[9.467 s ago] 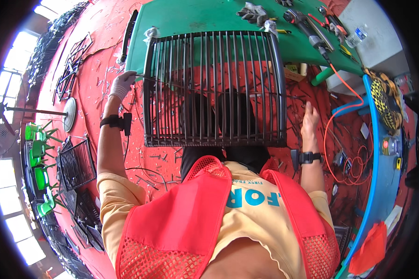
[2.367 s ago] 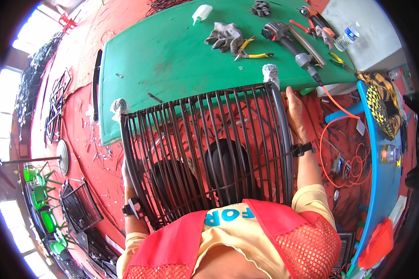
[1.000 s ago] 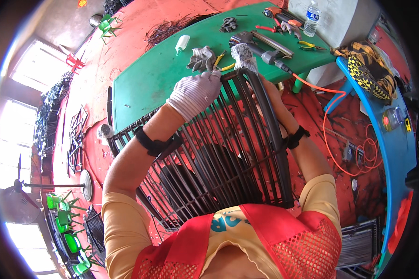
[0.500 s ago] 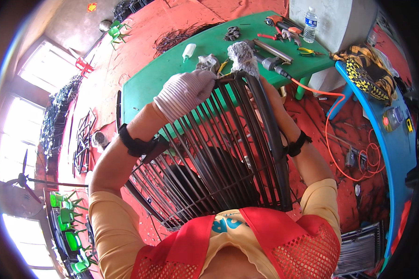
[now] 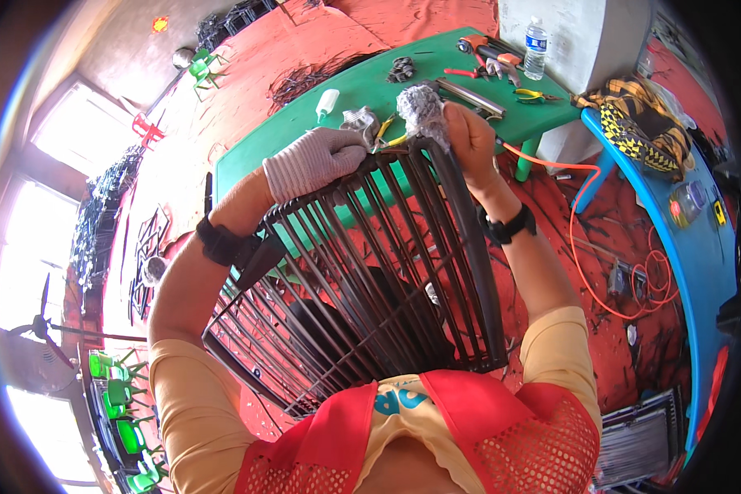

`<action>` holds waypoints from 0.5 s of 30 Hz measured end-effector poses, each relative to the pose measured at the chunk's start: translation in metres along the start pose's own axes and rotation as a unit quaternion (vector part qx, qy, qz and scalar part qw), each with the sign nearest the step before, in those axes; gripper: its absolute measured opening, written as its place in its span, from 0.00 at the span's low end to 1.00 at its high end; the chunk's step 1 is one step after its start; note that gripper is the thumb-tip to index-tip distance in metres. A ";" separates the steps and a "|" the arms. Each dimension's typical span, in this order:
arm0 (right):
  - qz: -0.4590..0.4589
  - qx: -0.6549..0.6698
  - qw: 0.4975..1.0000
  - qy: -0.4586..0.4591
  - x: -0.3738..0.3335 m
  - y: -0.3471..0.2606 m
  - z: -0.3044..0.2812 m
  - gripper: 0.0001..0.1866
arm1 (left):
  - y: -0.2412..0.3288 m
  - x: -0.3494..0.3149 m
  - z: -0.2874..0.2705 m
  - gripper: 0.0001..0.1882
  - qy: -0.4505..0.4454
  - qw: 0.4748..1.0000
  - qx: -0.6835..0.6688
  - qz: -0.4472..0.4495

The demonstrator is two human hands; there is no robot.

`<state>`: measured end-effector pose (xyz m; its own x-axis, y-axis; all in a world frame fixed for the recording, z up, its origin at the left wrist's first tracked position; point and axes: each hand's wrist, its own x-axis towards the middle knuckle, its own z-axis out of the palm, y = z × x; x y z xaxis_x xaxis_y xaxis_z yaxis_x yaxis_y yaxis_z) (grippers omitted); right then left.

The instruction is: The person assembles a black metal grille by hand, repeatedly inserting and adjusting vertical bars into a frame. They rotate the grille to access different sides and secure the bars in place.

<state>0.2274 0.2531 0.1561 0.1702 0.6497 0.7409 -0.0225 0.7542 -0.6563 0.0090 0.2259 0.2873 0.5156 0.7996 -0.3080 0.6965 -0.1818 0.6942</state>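
Note:
A dark brown slatted frame, like a woven chair part (image 5: 387, 272), stands tilted in front of my body. My left hand (image 5: 321, 160), in a pale striped knit glove, is closed over its upper rail. My bare right hand (image 5: 472, 142) is curled at the upper right corner, against a crumpled plastic-wrapped bundle (image 5: 422, 114). What its fingers grip is hidden. Just beyond the rail, yellow-handled pliers (image 5: 384, 132) and a grey crumpled glove (image 5: 360, 120) lie on the green table (image 5: 255, 152).
Farther along the table are a white squeeze bottle (image 5: 327, 104), a metal bar (image 5: 471, 96), green-yellow pliers (image 5: 537, 96) and a water bottle (image 5: 535, 51). An orange hose (image 5: 572, 239) runs down to the littered red floor. A blue table (image 5: 700, 272) holds a plaid cloth (image 5: 646, 132).
My right hand has come from behind the frame up to its corner beside the wrapped bundle. My left hand stays on the rail, and the frame has shifted slightly left and down in view.

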 end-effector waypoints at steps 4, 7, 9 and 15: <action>-0.108 -0.064 0.992 0.023 0.009 0.015 0.002 0.15 | -0.011 0.000 0.005 0.16 0.045 0.999 -0.013 0.014; -0.096 -0.043 0.994 0.038 0.002 0.019 0.006 0.19 | -0.017 0.004 0.009 0.15 0.057 0.998 0.000 0.038; 0.023 0.048 0.998 0.031 -0.005 0.019 0.004 0.20 | -0.022 0.007 0.013 0.14 0.059 0.998 -0.002 0.038; 0.269 0.220 0.937 0.046 -0.015 0.008 0.011 0.21 | -0.029 0.006 0.013 0.15 0.101 0.983 0.054 0.143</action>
<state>0.2136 0.2498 0.1413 0.1009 0.9513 0.2914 -0.5288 0.2993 -0.7942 -0.0013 0.2286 0.2568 0.5965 0.8019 0.0332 0.5915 -0.4672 0.6571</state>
